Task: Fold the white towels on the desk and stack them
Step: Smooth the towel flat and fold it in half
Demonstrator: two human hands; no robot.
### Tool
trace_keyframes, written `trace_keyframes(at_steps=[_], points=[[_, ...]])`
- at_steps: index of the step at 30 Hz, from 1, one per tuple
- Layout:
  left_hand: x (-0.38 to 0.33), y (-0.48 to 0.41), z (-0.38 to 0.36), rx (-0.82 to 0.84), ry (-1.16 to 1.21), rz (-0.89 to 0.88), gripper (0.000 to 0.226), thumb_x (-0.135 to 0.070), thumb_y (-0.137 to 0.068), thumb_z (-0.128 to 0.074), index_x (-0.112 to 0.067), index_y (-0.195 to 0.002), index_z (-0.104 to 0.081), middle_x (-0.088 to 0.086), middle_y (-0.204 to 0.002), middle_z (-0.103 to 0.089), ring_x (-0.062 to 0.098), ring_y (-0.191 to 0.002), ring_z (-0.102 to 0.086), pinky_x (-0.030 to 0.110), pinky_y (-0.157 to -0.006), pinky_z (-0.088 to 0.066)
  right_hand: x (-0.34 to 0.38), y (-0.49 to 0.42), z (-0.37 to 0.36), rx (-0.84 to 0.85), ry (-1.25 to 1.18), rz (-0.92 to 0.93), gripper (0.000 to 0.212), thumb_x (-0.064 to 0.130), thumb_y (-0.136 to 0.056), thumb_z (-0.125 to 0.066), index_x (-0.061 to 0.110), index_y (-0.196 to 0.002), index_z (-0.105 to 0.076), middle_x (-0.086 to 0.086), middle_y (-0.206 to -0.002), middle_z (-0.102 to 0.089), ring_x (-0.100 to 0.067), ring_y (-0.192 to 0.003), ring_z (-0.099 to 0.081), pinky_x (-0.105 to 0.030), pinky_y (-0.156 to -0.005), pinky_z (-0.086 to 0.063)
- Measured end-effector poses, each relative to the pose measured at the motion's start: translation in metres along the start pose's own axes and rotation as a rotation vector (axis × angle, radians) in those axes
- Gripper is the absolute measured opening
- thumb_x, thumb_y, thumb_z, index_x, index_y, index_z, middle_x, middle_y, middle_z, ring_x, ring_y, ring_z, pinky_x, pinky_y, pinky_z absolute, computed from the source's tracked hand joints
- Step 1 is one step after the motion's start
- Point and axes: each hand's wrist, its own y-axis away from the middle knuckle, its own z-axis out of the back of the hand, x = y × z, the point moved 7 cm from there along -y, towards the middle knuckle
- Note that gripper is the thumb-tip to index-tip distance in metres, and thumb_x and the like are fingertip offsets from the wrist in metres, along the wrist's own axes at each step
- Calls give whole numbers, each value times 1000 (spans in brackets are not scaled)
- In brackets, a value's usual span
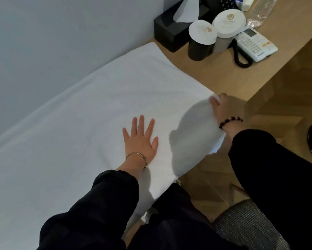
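Note:
A large white towel (90, 112) lies spread flat over the wooden desk (218, 73), reaching from the wall to the desk's front edge. My left hand (141, 138) presses flat on the towel near its front edge, fingers straight and spread. My right hand (222, 109) pinches the towel's near right corner at the desk's front edge, thumb on top. Part of the towel's front edge hangs over the desk below my right wrist.
At the back right of the desk stand a black tissue box (171, 27), two cups with white lids (202, 40), a white telephone (254, 44) and a plastic water bottle (261, 11). A grey upholstered chair (245, 222) sits below on the wooden floor.

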Motion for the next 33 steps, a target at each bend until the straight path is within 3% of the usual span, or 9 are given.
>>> trace_keyframes(at_steps=[4,6,9,11,16,21,24,27,33], points=[[-1,-1,1,-11,13,-2,65,-55,-86,-1,-39,-147,12,0,-158,12,23,-144,18,54,-112,5,10,-2,16,-171,43,-89,43,34,-98,-43,-2,-120,-50,-25,-115,-58,-39,-103,-55,-47,-85,-44],[-1,-1,1,-12,-3,-5,65,-54,-86,-1,-38,-147,13,0,-158,12,23,-144,18,55,-112,3,41,25,3,-189,86,97,47,30,-97,-44,-2,-132,-44,-26,-131,-47,-40,-119,-45,-48,-99,-34],[-1,-1,0,-11,12,-6,65,-54,-86,-1,-36,-147,14,0,-158,14,23,-143,19,54,-112,5,81,83,-47,88,174,551,54,36,-97,-34,13,-145,-31,-17,-151,-29,-32,-138,-27,-49,-110,-21],[-1,-1,0,-11,22,-8,65,-53,-86,-2,-36,-147,14,-1,-158,15,22,-143,20,53,-112,7,65,83,-58,170,224,499,56,41,-98,-24,20,-150,-19,-9,-158,-14,-26,-145,-11,-50,-114,-9],[-2,-1,0,-9,19,-23,65,-52,-89,-6,-34,-148,13,-1,-157,16,23,-143,21,51,-112,9,26,50,-43,188,192,-68,59,43,-99,-15,21,-152,1,-10,-159,4,-28,-146,4,-54,-116,0],[4,-4,4,-11,68,-123,63,-42,-95,-21,-24,-151,4,1,-159,10,23,-145,13,42,-115,5,101,111,-69,231,243,621,58,41,-97,-24,25,-151,-10,-6,-159,-6,-24,-146,-2,-53,-115,-7],[21,-2,6,-5,14,-161,61,-43,-97,-16,-25,-151,5,-1,-159,9,21,-145,11,42,-115,4,83,94,-67,214,263,381,57,42,-98,-20,27,-151,-6,-3,-160,-1,-22,-146,0,-54,-113,-4],[62,11,4,6,4,122,60,-49,-95,-9,-32,-148,12,-5,-157,15,23,-144,17,52,-113,5,81,91,-66,228,269,106,59,41,-99,-16,23,-152,3,-9,-159,8,-27,-146,5,-57,-113,-3],[103,41,-5,26,31,235,60,-50,-90,1,-36,-147,15,-4,-157,18,23,-143,22,55,-111,8,154,153,-97,308,289,644,60,47,-97,-20,31,-151,1,-3,-159,9,-25,-146,7,-51,-114,-1]])
